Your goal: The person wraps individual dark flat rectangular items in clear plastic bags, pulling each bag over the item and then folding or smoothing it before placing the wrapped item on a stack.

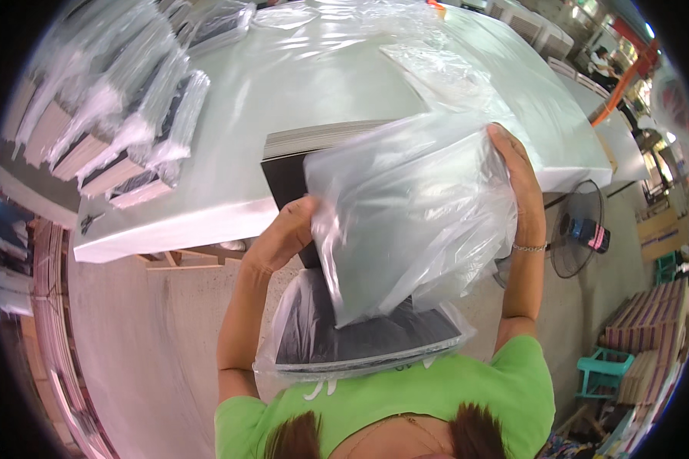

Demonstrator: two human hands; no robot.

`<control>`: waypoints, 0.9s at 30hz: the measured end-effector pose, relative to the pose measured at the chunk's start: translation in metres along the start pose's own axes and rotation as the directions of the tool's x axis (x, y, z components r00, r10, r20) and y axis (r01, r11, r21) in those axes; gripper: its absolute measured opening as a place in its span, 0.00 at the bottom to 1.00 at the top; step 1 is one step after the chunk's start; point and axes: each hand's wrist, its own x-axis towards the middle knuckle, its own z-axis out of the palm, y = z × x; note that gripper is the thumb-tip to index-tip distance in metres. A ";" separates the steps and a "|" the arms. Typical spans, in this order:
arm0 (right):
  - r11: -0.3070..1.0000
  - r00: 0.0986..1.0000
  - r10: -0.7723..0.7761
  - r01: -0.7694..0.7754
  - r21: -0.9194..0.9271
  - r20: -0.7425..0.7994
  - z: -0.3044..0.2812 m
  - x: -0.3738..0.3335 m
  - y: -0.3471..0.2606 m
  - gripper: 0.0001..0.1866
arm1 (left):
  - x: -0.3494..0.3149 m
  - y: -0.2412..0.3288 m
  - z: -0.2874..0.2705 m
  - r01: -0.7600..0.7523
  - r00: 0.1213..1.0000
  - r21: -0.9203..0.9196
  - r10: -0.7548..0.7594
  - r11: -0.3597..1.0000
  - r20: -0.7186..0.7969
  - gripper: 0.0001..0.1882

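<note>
A clear plastic bag (413,206) is stretched between my two hands above the table's front edge. My left hand (287,229) is closed on the bag's left edge, beside a stack of black boards (283,172) with pale layered edges. My right hand (513,157) grips the bag's upper right edge, fingers partly hidden by the film. The bag covers much of the board stack, and I cannot tell whether any of the stack is inside it. Close to my body lies another black stack wrapped in clear plastic (367,344).
Several plastic-wrapped board stacks (103,157) line the left of the white table (237,222). Scissors (92,222) lie near its left corner, and loose plastic film (452,76) lies across the back. To the right stand a fan (578,229), a teal stool (603,372) and striped stacks (647,317).
</note>
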 end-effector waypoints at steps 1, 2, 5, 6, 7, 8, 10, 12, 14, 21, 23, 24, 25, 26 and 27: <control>0.993 0.999 0.001 -0.006 0.117 0.045 -0.005 0.005 0.005 0.17 | -0.003 0.013 0.012 -0.037 0.996 -0.159 0.049 0.987 0.073 0.40; 0.988 1.000 0.010 -0.013 0.156 0.023 -0.003 0.005 0.008 0.12 | -0.009 0.018 0.016 -0.039 0.992 -0.181 0.060 0.983 0.113 0.46; 0.987 0.999 0.029 -0.025 0.157 -0.026 0.004 0.006 0.015 0.13 | -0.025 0.010 0.024 -0.180 0.964 -0.035 0.184 0.983 0.191 0.44; 0.988 0.996 0.035 -0.023 0.151 -0.081 0.009 0.003 0.012 0.14 | -0.027 0.009 0.028 -0.160 0.981 0.021 0.157 0.987 0.118 0.34; 0.989 0.990 0.041 -0.021 0.145 -0.136 0.015 -0.002 0.009 0.14 | -0.027 0.005 0.030 -0.123 0.992 0.046 0.122 0.991 0.033 0.30; 0.990 0.980 0.045 -0.018 0.137 -0.193 0.021 -0.006 0.006 0.15 | -0.027 0.001 0.031 -0.084 0.995 0.067 0.088 0.994 -0.051 0.26; 0.991 0.982 0.051 -0.028 0.128 -0.180 0.017 -0.005 0.012 0.16 | -0.025 -0.004 0.035 -0.042 0.989 -0.088 0.029 0.995 -0.146 0.12; 0.990 0.990 0.063 -0.045 0.133 -0.128 0.004 -0.001 0.022 0.16 | -0.021 -0.008 0.037 -0.048 0.983 -0.109 0.028 0.993 -0.181 0.10; 0.985 0.996 0.084 -0.078 0.151 -0.031 -0.015 0.007 0.040 0.15 | -0.017 -0.014 0.034 -0.043 0.978 -0.108 0.019 0.993 -0.209 0.09; 0.561 0.871 -0.476 0.407 -0.721 0.121 0.037 -0.032 0.049 0.16 | -0.008 -0.001 0.045 -0.125 0.969 -0.071 0.106 0.990 -0.224 0.07; 0.895 0.917 -0.183 0.305 -0.326 0.355 0.063 -0.058 0.045 0.19 | -0.006 0.001 0.053 -0.133 0.974 -0.039 0.123 0.990 -0.191 0.07; 0.971 0.872 -0.068 0.170 -0.170 0.484 0.076 -0.069 0.044 0.19 | -0.004 0.002 0.057 -0.138 0.975 -0.009 0.134 0.990 -0.178 0.07; 0.988 0.878 -0.074 0.128 -0.083 0.473 0.092 -0.078 0.045 0.17 | -0.003 0.002 0.060 -0.146 0.975 0.020 0.147 0.989 -0.166 0.07; 0.996 0.883 -0.080 0.088 0.004 0.462 0.101 -0.084 0.044 0.15 | -0.001 -0.001 0.059 -0.182 0.976 0.011 0.182 0.983 -0.122 0.07; 0.994 0.884 -0.103 0.114 0.003 0.456 0.103 -0.082 0.046 0.14 | 0.000 -0.001 0.059 -0.184 0.975 0.027 0.186 0.982 -0.119 0.07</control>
